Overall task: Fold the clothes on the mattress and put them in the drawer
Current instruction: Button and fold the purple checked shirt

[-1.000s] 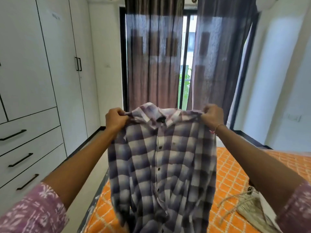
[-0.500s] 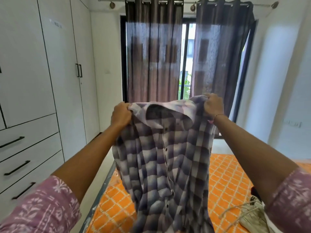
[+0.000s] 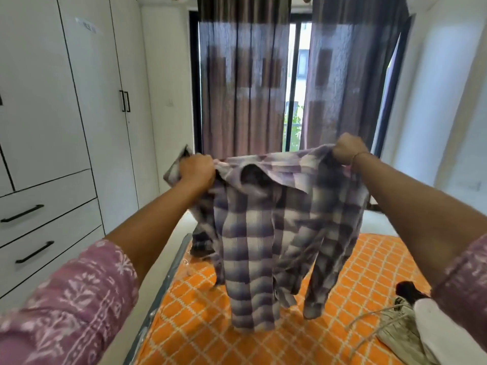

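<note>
A purple and white checked shirt [image 3: 266,233] hangs in the air over the orange-patterned mattress [image 3: 205,330]. My left hand [image 3: 196,168] grips its left shoulder and my right hand [image 3: 346,150] grips its right shoulder, both arms stretched forward. The collar sags open between my fists, and the shirt's body and sleeves dangle in loose folds, the hem just above the mattress. White drawers with black handles [image 3: 34,251] sit in the wardrobe at the left, all closed.
More clothes lie at the mattress's right edge: a beige garment with drawstrings [image 3: 395,330], a white piece [image 3: 442,335] and something dark [image 3: 408,289]. A strip of white floor [image 3: 158,264] runs between mattress and wardrobe. Dark curtains [image 3: 242,83] cover the window ahead.
The shirt was held flat and taut a second ago; now its top has flopped forward and the fabric swings and bunches. My hands have spread wider apart, the left one lower.
</note>
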Available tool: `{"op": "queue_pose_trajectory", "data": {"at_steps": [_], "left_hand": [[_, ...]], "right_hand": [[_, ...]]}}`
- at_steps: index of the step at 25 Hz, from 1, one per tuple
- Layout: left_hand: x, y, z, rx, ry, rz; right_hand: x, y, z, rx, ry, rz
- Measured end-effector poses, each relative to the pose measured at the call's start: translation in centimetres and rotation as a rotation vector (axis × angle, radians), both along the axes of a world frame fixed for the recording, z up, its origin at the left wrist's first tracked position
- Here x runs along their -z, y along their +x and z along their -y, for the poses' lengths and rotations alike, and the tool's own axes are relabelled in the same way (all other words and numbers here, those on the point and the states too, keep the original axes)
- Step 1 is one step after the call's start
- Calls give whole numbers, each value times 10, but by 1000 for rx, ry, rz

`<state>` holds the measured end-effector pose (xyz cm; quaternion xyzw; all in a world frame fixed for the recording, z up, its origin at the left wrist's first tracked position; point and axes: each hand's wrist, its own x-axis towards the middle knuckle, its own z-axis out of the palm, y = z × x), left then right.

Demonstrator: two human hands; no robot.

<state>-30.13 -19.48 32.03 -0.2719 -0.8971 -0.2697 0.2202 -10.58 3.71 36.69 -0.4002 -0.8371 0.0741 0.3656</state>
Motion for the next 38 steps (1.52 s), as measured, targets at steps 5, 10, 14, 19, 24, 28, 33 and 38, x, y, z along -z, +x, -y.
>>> {"op": "queue_pose_trajectory", "data": {"at_steps": [5, 10, 14, 19, 24, 28, 33, 38], "left_hand": [[-4, -1, 6, -86, 48, -128], [40, 13, 13, -87, -474, 82], [65, 14, 13, -117, -534, 288], [93, -2, -8, -41, -361, 759], [149, -34, -82, 202, 300, 1277], [91, -80, -150, 343, 582, 920], [1, -105, -173, 213, 515, 122], [47, -55, -127, 94, 443, -8]], "right_hand": [[19, 8, 0, 103, 284, -70], [55, 10, 13, 83, 171, 206], [86, 1, 10, -20, -244, 212], [116, -15, -24, -257, -970, -145], [168, -64, -91, -252, -1050, -300], [114, -104, -150, -219, -476, -363], [3, -93, -155, -163, 166, -507], [54, -39, -124, -31, 347, -347]]}}
